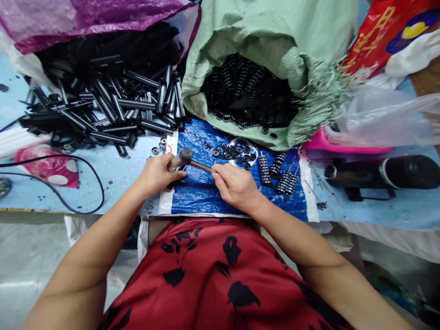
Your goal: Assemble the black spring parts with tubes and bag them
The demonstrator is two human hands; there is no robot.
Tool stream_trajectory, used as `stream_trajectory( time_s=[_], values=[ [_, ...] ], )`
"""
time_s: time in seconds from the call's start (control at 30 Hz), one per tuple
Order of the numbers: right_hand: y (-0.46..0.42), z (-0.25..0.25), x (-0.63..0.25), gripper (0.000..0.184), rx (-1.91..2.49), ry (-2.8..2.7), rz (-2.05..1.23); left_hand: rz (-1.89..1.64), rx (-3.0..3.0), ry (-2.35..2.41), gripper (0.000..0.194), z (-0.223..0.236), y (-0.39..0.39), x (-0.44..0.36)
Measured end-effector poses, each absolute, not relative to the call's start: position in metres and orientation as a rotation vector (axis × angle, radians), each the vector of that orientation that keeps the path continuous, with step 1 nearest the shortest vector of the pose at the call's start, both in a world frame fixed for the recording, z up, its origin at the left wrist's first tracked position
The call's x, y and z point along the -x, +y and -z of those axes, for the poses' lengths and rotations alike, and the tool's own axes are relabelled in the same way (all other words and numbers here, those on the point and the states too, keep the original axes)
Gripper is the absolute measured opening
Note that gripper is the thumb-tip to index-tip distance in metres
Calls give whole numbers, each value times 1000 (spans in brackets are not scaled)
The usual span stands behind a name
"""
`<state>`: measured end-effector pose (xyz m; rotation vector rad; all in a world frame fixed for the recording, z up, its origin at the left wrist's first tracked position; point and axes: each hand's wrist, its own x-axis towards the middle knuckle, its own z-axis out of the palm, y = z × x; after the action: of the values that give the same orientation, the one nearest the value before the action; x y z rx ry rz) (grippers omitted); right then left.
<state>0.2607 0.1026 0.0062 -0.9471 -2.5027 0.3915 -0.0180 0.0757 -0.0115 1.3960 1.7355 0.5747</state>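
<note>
My right hand is closed around the thin handle of a small hammer. The hammer's rounded head hangs over the tips of my left hand, and covers part of its fingers. The thumb and fingers of my left hand are pinched on a dark piece, mostly hidden, which I cannot make out. Beneath both hands lies a blue woven sheet. Small black discs are heaped on it beyond the hammer. To the right of my right hand lie several black rollers with pale checks, some with thin pins sticking out.
A purple bag spills black tubes at the left. The green woven sack gapes at the back, full of checked rollers. A black flask lies on its side at the right, near a pink tray. A black cable loops at the left.
</note>
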Motion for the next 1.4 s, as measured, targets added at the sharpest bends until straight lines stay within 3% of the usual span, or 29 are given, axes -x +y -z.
stream_trajectory(
  time_s=[0.1,0.27,0.5,0.63,0.7,0.87,1.1,1.2,1.3,1.4],
  values=[
    [92,-7,-255,36,718,-2505,-442,-529,-1361,1691,39,12,86,17],
    [76,-1,-259,25,694,-2654,-253,-487,-1444,1749,33,1,90,10],
    [80,21,-318,18,1066,-2450,-6,-90,-1622,1687,27,-38,15,90],
    [87,21,-313,20,1175,-2469,94,-324,-1815,2134,20,-31,23,121],
    [93,14,-304,26,1150,-2468,75,-349,-1918,2425,12,-22,44,126],
    [136,-1,-288,31,1106,-2481,-295,-96,-2051,2647,28,-8,88,144],
    [282,-9,-244,33,1459,-2032,-366,-601,-1996,2578,36,-20,83,110],
    [336,-11,-207,40,1722,-2061,-368,-854,-1625,2466,38,-19,72,75],
    [361,-11,-189,43,1821,-2136,-394,-1215,-1062,2167,28,-12,62,48],
    [360,-11,-199,37,1712,-2104,-359,-1421,-659,1823,40,-9,56,36]
  ],
)
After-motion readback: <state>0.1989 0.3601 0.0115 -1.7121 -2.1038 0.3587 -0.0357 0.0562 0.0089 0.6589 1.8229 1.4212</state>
